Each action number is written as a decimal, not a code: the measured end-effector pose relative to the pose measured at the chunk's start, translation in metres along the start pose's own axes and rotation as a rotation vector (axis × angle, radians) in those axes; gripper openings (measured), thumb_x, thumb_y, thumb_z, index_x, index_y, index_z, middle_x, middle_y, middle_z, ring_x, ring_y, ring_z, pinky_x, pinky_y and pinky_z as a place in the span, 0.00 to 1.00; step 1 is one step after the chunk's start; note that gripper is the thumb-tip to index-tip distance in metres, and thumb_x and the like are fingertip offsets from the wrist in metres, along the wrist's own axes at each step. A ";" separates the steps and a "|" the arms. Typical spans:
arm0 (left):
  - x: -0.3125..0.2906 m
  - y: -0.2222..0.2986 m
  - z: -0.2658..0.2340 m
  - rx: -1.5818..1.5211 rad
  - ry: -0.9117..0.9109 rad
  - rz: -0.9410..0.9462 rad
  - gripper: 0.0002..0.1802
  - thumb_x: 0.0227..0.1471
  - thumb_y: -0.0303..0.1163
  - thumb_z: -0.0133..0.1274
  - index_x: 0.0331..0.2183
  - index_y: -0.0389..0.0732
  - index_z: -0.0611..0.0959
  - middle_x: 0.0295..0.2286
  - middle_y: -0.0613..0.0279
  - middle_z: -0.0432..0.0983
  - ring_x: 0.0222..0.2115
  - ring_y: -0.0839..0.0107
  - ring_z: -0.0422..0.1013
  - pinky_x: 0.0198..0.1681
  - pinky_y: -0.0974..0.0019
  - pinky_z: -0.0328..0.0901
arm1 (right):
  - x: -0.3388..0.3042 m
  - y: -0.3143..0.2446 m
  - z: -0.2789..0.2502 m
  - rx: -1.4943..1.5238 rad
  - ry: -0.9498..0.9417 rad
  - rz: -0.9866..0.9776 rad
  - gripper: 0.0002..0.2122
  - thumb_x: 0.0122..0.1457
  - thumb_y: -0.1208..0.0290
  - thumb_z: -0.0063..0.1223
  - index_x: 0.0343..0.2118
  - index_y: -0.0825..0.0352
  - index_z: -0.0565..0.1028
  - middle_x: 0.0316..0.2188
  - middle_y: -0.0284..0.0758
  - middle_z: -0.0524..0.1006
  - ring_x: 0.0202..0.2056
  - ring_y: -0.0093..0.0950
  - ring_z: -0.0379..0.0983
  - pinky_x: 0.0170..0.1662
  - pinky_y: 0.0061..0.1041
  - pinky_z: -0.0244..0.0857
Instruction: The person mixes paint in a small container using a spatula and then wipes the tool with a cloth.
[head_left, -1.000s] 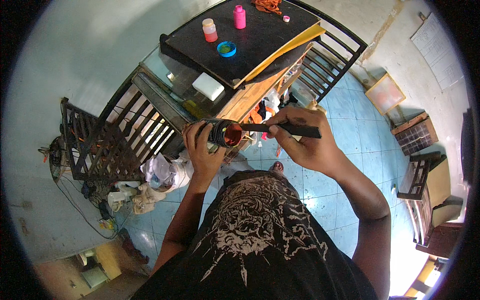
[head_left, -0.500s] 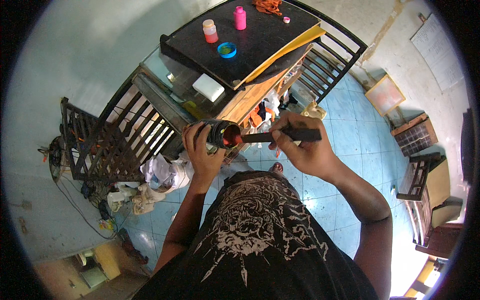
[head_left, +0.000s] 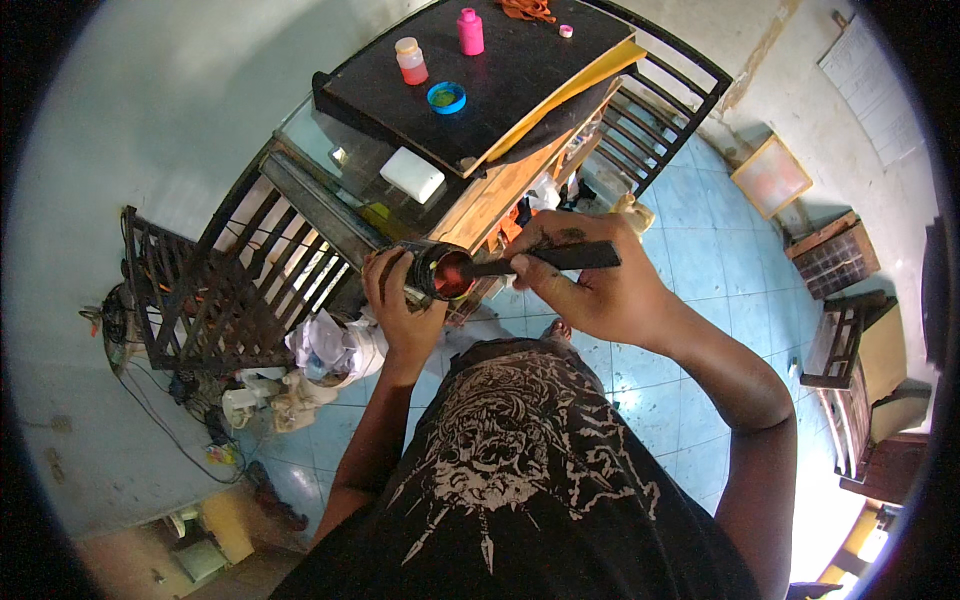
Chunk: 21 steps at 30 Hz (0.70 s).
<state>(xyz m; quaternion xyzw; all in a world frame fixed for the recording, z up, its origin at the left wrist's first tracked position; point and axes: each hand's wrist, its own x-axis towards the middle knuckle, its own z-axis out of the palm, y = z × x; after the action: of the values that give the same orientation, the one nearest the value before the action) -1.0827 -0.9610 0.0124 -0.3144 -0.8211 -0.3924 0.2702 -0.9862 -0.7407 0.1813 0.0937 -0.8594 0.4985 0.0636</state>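
The dark jar (head_left: 421, 268) is open and tipped on its side, its mouth turned toward the right hand (head_left: 592, 285), with red matter (head_left: 451, 277) showing inside. A flat, dark-handled tool (head_left: 575, 257) has its far end at that mouth; how deep it goes cannot be made out. So the opening looks done and the work inside the jar seems under way, with red matter left in it. The left hand (head_left: 400, 312) is wrapped around the jar's body, touching it; the right hand, beside the jar's mouth but apart from it, is pinched on the tool's handle. Beyond the jar, the black worktop (head_left: 500, 95) carries a blue lid (head_left: 446, 98), a pink bottle (head_left: 471, 33) and a half-clear bottle (head_left: 410, 62).
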 end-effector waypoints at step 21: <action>0.007 0.013 -0.008 -0.188 -0.068 -0.169 0.36 0.32 0.34 0.71 0.45 0.35 0.74 0.44 0.51 0.70 0.48 0.55 0.66 0.54 0.54 0.59 | 0.037 -0.017 0.010 -0.360 -0.269 -0.301 0.09 0.53 0.72 0.54 0.36 0.69 0.75 0.31 0.42 0.78 0.34 0.40 0.76 0.39 0.35 0.70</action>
<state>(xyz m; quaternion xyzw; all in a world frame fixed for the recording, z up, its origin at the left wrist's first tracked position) -1.0764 -0.9588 0.0274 -0.2815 -0.8128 -0.4782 0.1773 -1.0183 -0.7608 0.1980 0.2733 -0.9112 0.3058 0.0377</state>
